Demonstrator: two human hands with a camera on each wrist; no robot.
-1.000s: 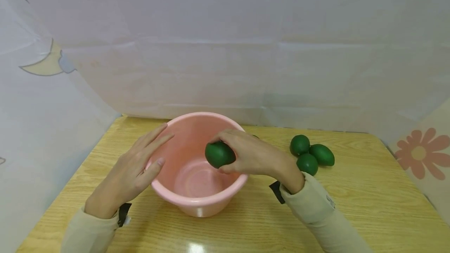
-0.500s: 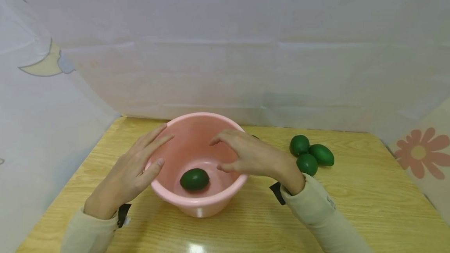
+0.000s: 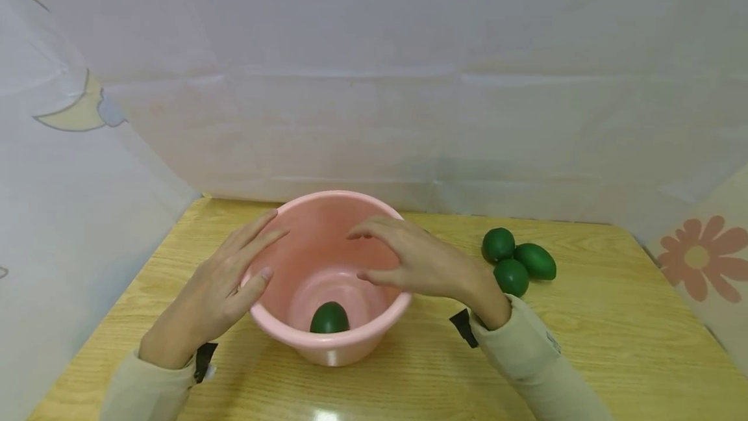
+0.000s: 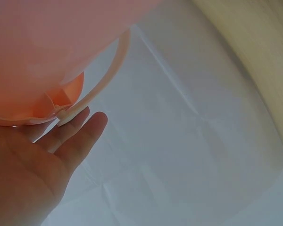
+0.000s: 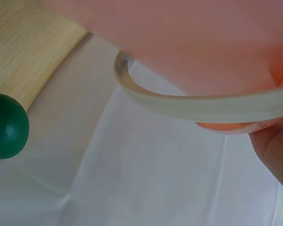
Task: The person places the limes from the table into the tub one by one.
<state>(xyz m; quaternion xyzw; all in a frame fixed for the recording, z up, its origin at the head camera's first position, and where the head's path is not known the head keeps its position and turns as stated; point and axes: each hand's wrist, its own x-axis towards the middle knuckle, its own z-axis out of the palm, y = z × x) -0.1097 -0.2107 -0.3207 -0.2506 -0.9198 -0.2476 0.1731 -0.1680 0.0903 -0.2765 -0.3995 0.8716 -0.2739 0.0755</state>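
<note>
A pink bucket [image 3: 330,341] stands upright on the wooden table, its pale handle [image 5: 203,109] hanging outside the wall in the right wrist view. Inside, low against the near wall, lies a dark green oval fruit [image 3: 330,318], partly hidden by the rim. My left hand [image 3: 213,288] rests at the left rim with fingers extended; the left wrist view catches its fingertips beside the handle. Over the right rim, my right hand [image 3: 417,258] holds nothing, its thumb and fingers spread apart above the inside. Most of this hand is out of the right wrist view.
Right of the bucket sit three green fruits [image 3: 511,277] close together on the table [image 3: 584,356]. Another green fruit [image 5: 8,126] shows at the left of the right wrist view. A pale sheet [image 3: 362,128] hangs behind the table.
My right hand has let go of the green fruit, which dropped into the bucket and then rolled towards the near wall. The left hand stays at the rim.
</note>
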